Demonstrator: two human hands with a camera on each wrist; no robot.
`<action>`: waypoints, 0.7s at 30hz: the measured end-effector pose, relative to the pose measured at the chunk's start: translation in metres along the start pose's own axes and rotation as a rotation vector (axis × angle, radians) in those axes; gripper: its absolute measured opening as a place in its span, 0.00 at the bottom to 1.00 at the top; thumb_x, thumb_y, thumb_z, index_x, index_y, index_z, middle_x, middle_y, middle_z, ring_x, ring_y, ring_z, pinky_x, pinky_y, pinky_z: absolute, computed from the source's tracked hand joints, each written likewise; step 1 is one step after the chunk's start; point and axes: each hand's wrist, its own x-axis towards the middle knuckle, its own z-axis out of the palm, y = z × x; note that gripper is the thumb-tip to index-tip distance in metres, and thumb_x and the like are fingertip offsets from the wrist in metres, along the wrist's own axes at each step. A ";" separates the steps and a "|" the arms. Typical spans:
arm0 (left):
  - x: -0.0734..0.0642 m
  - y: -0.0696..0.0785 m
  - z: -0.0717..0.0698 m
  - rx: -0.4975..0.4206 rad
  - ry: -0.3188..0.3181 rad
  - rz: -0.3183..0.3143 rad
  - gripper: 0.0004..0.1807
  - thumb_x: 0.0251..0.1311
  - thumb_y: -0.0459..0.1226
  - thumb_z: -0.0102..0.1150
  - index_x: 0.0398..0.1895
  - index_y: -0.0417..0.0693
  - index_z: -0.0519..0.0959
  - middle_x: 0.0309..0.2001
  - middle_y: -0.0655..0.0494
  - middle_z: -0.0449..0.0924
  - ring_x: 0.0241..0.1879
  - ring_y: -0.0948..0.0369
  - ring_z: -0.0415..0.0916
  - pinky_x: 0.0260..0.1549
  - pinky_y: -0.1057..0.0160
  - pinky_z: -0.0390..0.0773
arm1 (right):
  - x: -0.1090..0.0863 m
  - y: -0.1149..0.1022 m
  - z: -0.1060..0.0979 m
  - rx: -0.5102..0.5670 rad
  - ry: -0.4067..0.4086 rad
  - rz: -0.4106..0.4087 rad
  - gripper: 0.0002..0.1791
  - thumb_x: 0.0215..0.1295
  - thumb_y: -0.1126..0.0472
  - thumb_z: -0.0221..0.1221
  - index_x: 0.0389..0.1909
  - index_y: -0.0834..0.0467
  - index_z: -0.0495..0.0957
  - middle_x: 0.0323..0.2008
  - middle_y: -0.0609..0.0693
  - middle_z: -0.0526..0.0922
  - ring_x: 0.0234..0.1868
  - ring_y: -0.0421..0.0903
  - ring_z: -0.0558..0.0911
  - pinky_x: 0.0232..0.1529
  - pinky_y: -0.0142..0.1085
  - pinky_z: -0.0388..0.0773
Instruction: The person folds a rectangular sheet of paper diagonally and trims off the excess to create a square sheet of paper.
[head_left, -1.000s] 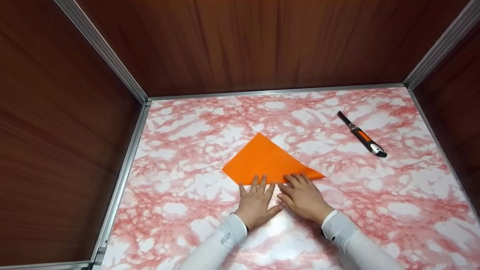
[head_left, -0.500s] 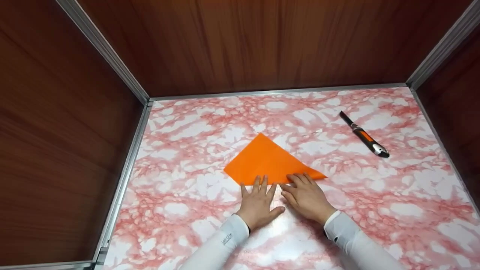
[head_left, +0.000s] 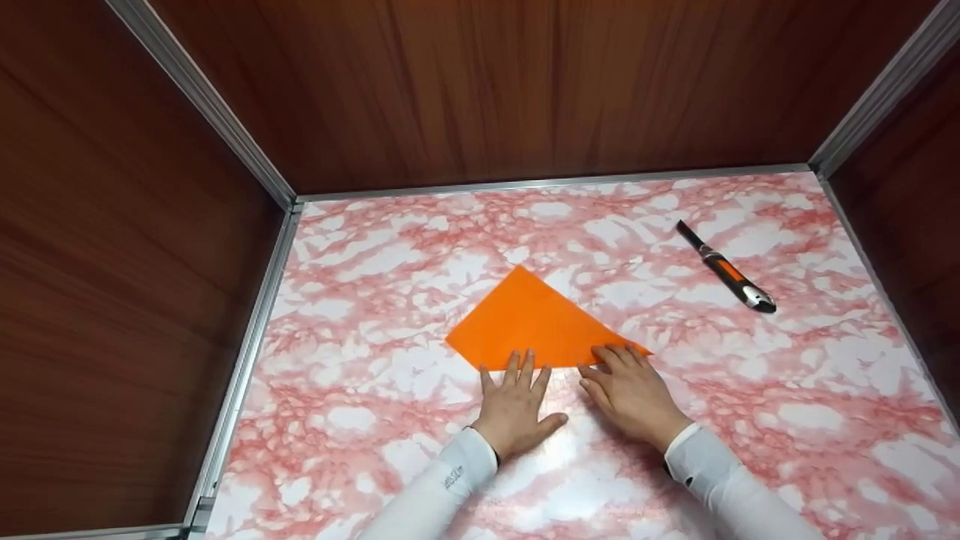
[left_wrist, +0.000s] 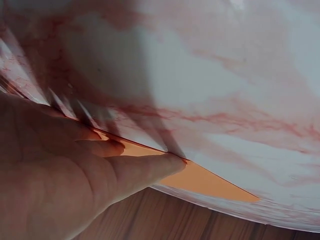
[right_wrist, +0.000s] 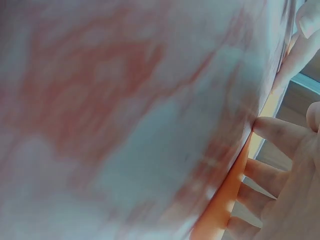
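Note:
A folded sheet of orange paper (head_left: 525, 319) lies flat on the table, its peak pointing away from me and its long straight edge facing me. My left hand (head_left: 514, 411) has its fingers spread, with the fingertips resting on that near edge left of its middle. Towards the paper's right corner, my right hand (head_left: 630, 394) lays its fingers over the same edge and covers part of it. In the left wrist view the fingertips meet the paper (left_wrist: 205, 182) along its edge. The right wrist view has straight fingers touching the paper (right_wrist: 222, 207).
A black utility knife (head_left: 726, 268) with an orange inlay lies at the back right of the table. The red-and-white marbled tabletop (head_left: 360, 262) is bounded by metal rails (head_left: 555, 184) and dark wood panels (head_left: 480, 90) at the back and both sides.
My right hand has slid rightwards along the paper's near edge towards its right corner, and the raised corner there now lies flatter. The left hand stays in place.

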 end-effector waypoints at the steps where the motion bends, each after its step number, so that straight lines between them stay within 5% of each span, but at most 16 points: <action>1: 0.000 0.000 0.000 0.002 -0.001 0.000 0.49 0.60 0.74 0.26 0.78 0.58 0.50 0.77 0.46 0.41 0.75 0.47 0.37 0.57 0.25 0.48 | -0.002 0.002 -0.001 -0.001 0.003 0.001 0.22 0.73 0.46 0.49 0.54 0.54 0.83 0.59 0.60 0.74 0.64 0.61 0.67 0.67 0.57 0.51; 21: 0.000 0.000 -0.001 0.015 -0.054 0.001 0.49 0.59 0.75 0.21 0.79 0.60 0.41 0.77 0.48 0.35 0.75 0.48 0.32 0.58 0.25 0.45 | -0.036 0.040 -0.021 -0.032 -0.039 0.136 0.22 0.73 0.45 0.48 0.57 0.50 0.81 0.64 0.59 0.70 0.64 0.62 0.65 0.66 0.60 0.48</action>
